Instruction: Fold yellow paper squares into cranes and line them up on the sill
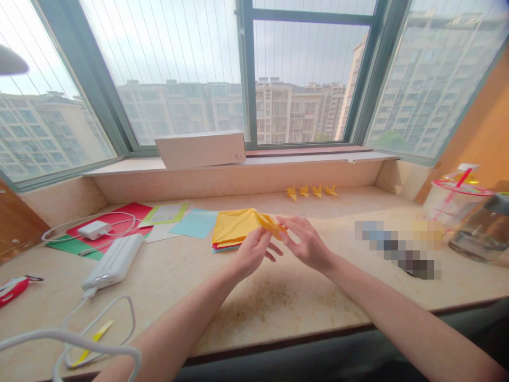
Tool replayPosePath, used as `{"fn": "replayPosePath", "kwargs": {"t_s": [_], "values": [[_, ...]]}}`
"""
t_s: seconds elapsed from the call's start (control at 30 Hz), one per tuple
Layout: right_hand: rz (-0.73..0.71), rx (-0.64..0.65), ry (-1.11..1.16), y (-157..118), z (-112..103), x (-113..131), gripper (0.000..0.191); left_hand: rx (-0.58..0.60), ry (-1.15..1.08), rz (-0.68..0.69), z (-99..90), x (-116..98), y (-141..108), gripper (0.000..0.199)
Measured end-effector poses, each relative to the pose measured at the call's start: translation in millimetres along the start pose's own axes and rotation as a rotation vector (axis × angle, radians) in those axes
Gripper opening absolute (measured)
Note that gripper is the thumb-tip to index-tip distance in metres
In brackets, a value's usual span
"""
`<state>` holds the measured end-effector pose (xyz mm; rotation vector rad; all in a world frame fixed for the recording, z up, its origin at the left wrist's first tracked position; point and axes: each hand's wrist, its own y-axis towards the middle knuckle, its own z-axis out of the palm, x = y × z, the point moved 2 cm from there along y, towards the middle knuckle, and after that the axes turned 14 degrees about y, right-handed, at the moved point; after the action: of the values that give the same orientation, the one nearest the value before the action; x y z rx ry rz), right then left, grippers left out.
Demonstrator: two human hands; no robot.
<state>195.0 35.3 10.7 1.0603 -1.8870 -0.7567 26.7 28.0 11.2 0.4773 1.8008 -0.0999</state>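
Both hands are raised over the middle of the sill, holding a small folded piece of yellow paper (269, 223) between them. My left hand (254, 248) pinches its near left side, with the lower fingers spread loosely beneath. At its right end, the fingertips of my right hand (304, 240) close on the paper. Part of the folded piece is hidden behind the fingers. Just left of it lies a stack of yellow paper sheets (234, 227), with red and blue edges showing underneath. Several yellow folded paper birds (304, 191) stand in a row at the back.
Coloured sheets, including a light blue one (196, 222) and a red one (127, 215), lie at left. Nearby are a white charger (94, 229), a white power bank (113, 265) and looping cables. A lidded cup (449, 204) and a glass container (477, 244) stand right.
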Motion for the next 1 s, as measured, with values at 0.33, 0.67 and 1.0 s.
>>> {"fn": "replayPosePath", "kwargs": {"t_s": [0.33,0.67,1.0], "values": [[0.066,-0.097,0.136,0.8,3.8,-0.8,0.017,-0.048,0.012,0.063,1.4,3.4,2.0,0.035],[0.138,-0.157,0.301,1.2,4.1,-8.9,0.015,-0.09,0.018,0.153,-2.7,10.4,5.8,0.036],[0.088,-0.114,0.225,0.6,9.4,-2.0,0.025,-0.178,0.144,0.169,-2.1,13.3,6.5,0.029]]}}
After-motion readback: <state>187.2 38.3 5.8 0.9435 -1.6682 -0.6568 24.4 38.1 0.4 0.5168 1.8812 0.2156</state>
